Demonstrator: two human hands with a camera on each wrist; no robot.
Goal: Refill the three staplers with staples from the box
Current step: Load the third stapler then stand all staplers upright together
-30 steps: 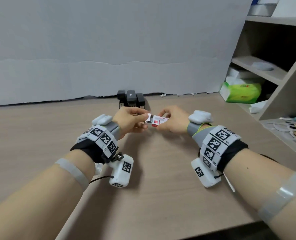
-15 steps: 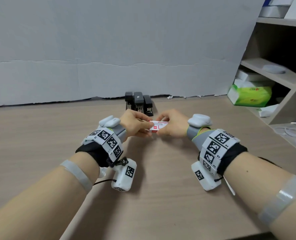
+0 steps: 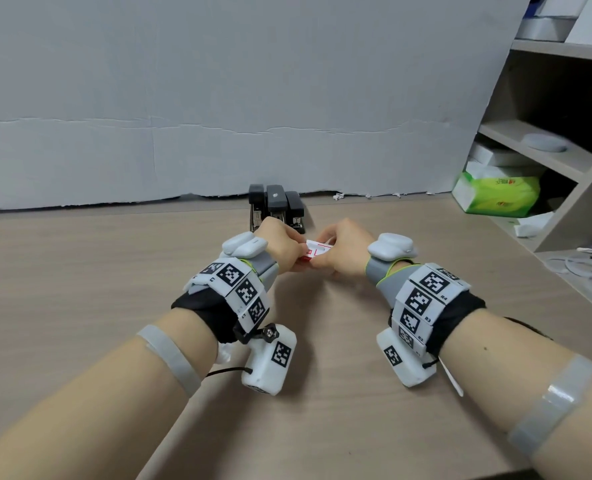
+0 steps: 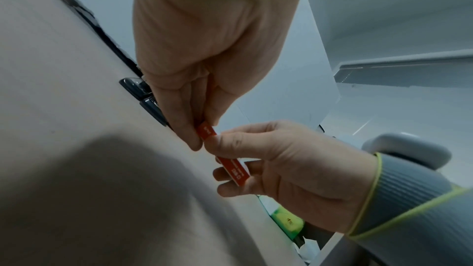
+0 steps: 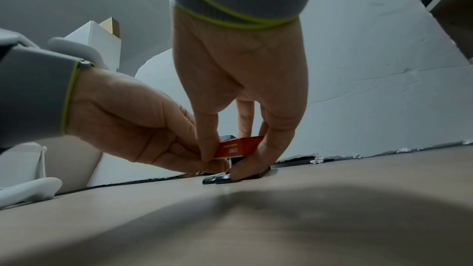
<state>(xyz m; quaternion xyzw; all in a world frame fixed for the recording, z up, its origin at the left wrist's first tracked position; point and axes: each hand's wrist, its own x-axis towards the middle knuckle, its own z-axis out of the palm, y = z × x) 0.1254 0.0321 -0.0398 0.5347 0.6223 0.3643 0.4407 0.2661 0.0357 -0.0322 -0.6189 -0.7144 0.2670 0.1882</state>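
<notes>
Box (image 3: 317, 251) pinched between both hands above the worktop (image 3: 80, 289), just in front of the staplers (image 3: 275, 206).

The left hand (image 3: 280, 249) pinches one end, the right hand (image 3: 345, 251) grips the other by its sides. Opening it goes best, I judge, with the right holding steady while the left works the end free, kept level so no staples spill. Open worktop lies near and left; shelves (image 3: 547, 150) crowd the right.

At frame centre we are pinching a small red staple box (image 5: 239, 147) with our right hand (image 5: 240, 72), while our left hand (image 5: 133, 124) is reaching in from the left, gripping its end above the wooden desk (image 5: 256, 230). Dark staplers (image 5: 222, 179) are sitting just behind.
</notes>
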